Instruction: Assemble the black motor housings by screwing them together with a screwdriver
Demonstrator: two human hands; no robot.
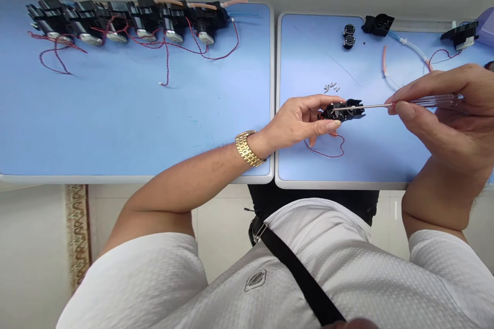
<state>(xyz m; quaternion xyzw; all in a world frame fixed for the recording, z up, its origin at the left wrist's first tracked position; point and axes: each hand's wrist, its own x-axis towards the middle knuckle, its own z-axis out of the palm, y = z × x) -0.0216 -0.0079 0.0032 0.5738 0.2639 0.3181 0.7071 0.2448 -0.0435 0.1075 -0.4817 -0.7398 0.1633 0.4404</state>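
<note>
My left hand [309,120], with a gold watch on its wrist, grips a small black plastic assembly [354,110] between thumb and fingers above the right table. A red and dark twisted wire [341,150] trails from beneath it onto the table. In my right hand [451,113] is a screwdriver [420,102] with a clear handle, held almost level. Its long thin shaft points left across the assembly, and the tip lies over the part near my left fingers. Whether the tip sits in a screw is too small to tell. Several small screws [331,87] lie just beyond my left hand.
Several black motor units [144,22] with twisted wires stand along the back of the left table [135,128]. At the right table's back are two small black cylinders [349,36], a black housing [378,25], tubing [419,51] and another black unit [460,35]. A gap separates the tables.
</note>
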